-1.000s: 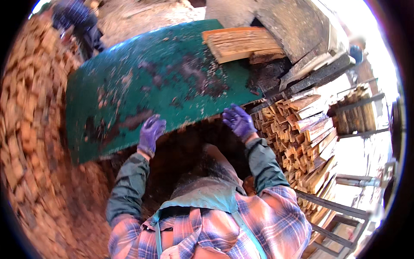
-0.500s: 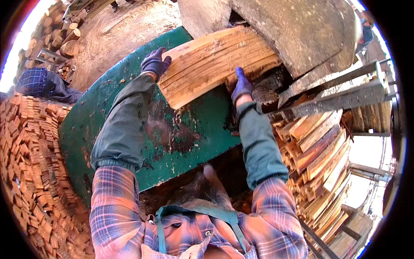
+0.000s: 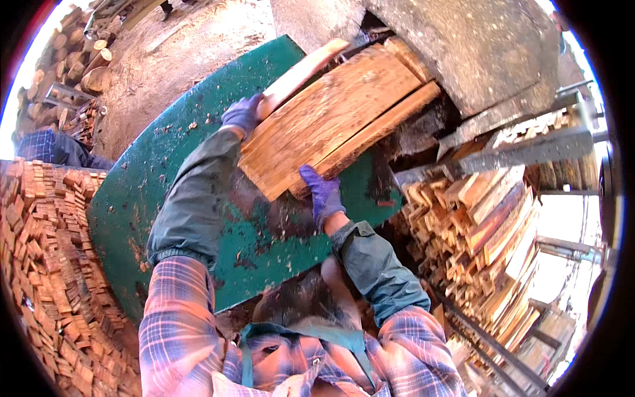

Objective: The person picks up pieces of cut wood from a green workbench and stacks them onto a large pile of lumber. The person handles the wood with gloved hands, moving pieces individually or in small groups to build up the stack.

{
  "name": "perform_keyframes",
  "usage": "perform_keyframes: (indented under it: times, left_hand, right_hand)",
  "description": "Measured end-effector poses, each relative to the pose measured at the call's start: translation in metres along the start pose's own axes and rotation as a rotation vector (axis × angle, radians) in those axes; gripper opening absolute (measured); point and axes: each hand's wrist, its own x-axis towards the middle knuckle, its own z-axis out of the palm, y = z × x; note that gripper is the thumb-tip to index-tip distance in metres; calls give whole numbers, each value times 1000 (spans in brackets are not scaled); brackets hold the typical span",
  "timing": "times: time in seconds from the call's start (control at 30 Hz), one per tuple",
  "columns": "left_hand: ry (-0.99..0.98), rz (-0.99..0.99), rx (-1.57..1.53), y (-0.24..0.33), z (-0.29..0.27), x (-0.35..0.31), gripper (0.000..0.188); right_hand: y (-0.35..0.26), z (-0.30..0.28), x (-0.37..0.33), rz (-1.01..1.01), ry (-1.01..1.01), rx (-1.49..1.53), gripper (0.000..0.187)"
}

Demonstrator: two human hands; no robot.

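Observation:
Several sawn wooden boards lie side by side over the green metal table [image 3: 172, 178], with dark gaps between them. The wide middle board [image 3: 334, 112] has a rough, fibrous top. On its left, my gloved left hand [image 3: 243, 114] is closed around the near end of a narrow pale strip [image 3: 301, 76]. My gloved right hand [image 3: 323, 195] grips the near end of the right-hand board [image 3: 380, 129], thumb toward the top and the other fingers mostly hidden beneath. At their far end the boards reach a dark opening beside grey, dusty metal plates [image 3: 469, 53].
Stacks of short cut wood [image 3: 59, 264] rise at the left, and a pile of long split pieces [image 3: 489, 231] at the right. A metal rail [image 3: 522, 152] juts in from the right. Logs [image 3: 92, 66] lie far left, near a person in dark trousers [image 3: 66, 151].
The boards have spread apart, opening gaps where they lay close together. My right hand has slid nearer and to the left, down to their near end. My left hand stays at the left side.

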Motion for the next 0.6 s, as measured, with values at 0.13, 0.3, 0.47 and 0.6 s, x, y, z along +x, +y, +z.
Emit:
perform_keyframes:
  times: [0.13, 0.3, 0.47, 0.6]
  left_hand:
    - [49, -142, 92, -53, 5, -138, 59]
    - [-119, -552, 189, -104, -1, -338, 68]
    - [88, -582, -239, -120, -2, -431, 72]
    - [220, -665, -1196, -149, -2, -451, 54]
  right_hand:
    - [90, -24, -44, 197, -299, -114, 101]
    - [155, -6, -154, 164, -323, -902, 115]
    - [97, 2, -175, 111, -150, -1334, 103]
    - [60, -30, -172, -387, 120, -1153, 94]
